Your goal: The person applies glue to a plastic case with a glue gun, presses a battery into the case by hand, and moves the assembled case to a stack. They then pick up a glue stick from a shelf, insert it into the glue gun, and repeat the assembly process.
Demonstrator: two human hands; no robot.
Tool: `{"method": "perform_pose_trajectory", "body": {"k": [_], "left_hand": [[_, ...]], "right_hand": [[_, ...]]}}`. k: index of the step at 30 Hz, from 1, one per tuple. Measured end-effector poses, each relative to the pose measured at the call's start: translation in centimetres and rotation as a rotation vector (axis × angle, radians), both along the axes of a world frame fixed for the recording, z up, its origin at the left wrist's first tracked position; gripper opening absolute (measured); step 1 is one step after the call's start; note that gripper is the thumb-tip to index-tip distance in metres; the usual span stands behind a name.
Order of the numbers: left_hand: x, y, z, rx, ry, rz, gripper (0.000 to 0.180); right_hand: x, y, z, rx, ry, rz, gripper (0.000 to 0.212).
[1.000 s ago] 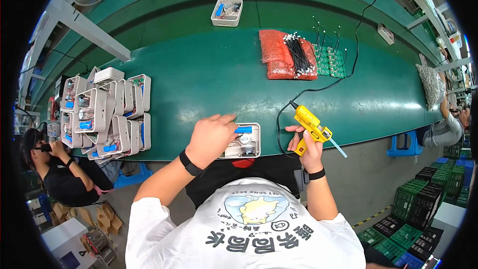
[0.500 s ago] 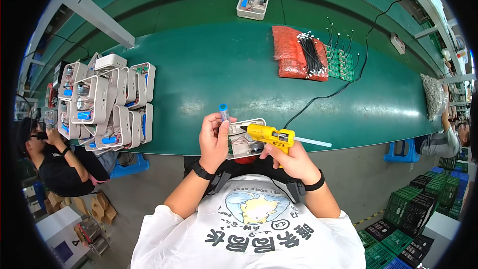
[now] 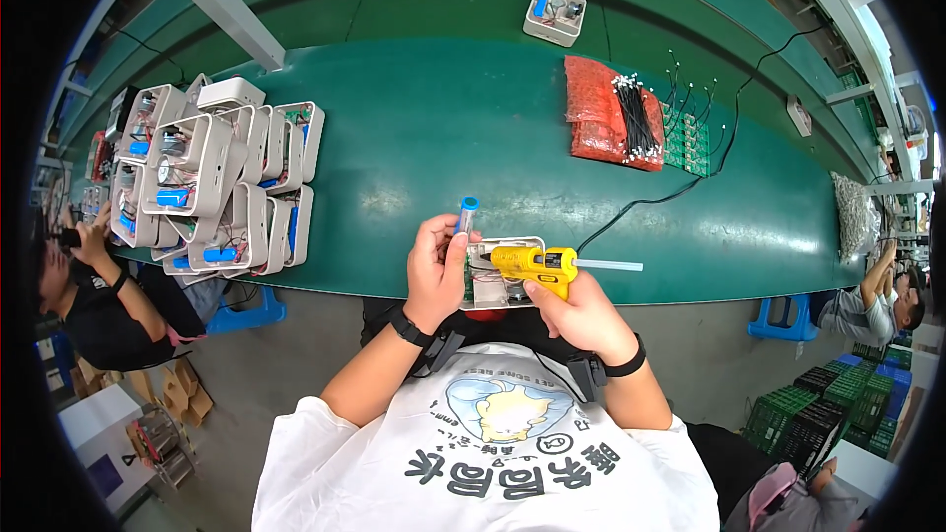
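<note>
Upright in my left hand (image 3: 434, 276) is a blue cylindrical battery cell (image 3: 468, 209), pinched between thumb and fingers above the housing. My right hand (image 3: 583, 317) is wrapped round the handle of a yellow hot glue gun (image 3: 537, 263). Its dark nozzle points left, close to my left thumb. A translucent glue stick (image 3: 611, 265) sticks out of the gun's rear. Under both hands, at the table's near edge, lies an open white plastic housing (image 3: 485, 294) with wires and parts inside. The gun and my hands hide part of it.
Stacked white housings (image 3: 212, 163) with blue cells stand at the left. Farther off lie a red bubble-wrap bag (image 3: 596, 118), black cables (image 3: 638, 118) and green circuit boards (image 3: 687, 143). A black cord (image 3: 650, 199) crosses the table. One housing (image 3: 555, 15) sits at the back. Other people are on both sides.
The view has turned, so the table's things sit farther right. The glue gun's nozzle is nearer to the battery cell, which my left hand still holds. Another person shows at the lower right.
</note>
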State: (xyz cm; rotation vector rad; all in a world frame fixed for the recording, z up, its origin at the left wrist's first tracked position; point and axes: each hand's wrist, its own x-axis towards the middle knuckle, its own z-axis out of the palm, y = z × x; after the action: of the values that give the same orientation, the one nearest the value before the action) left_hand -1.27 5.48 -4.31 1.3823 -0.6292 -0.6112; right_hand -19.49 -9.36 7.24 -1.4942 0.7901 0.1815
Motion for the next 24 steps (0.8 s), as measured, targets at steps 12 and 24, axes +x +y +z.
{"method": "perform_pose_trajectory", "body": {"k": [12,24], "left_hand": [[-0.5,0.2,3.7,0.007,-0.584,0.050,0.024],[-1.1,0.2,2.8,0.075,-0.486,0.004,0.022]], "right_hand": [[-5.2,-0.8,-1.2,-0.025,-0.069,-0.226,0.032],[-5.2,-0.4,-0.7,-0.050,-0.029,-0.238,0.027]]}}
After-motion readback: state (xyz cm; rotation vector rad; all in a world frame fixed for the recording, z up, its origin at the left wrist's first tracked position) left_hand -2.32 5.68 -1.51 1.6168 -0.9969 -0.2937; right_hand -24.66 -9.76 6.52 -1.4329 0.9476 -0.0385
